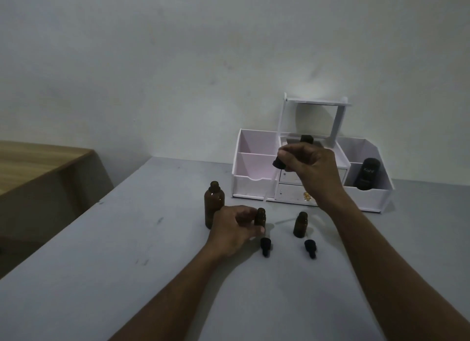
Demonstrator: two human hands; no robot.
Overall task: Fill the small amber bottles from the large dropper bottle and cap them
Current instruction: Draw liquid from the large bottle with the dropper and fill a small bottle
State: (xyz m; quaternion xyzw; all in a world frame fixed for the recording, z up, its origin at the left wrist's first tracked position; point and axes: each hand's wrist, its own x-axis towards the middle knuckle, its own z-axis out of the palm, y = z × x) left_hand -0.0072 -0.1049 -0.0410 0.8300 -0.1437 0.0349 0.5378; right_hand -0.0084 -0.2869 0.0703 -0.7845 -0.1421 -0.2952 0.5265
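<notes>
Grey tabletop (101, 277): my left hand (234, 228) grips a small bottle (260, 217) (uncapped), while my right hand (309, 167) pinches the dropper (278, 162) above it.

Grey table (127, 277): bottles (300, 225), caps (310, 248), organizer (254, 185)

One large bottle (214, 203), two small bottles (260, 217) (300, 225), two loose caps (266, 246) (310, 248) and one dropper (279, 163) are counted.
</notes>
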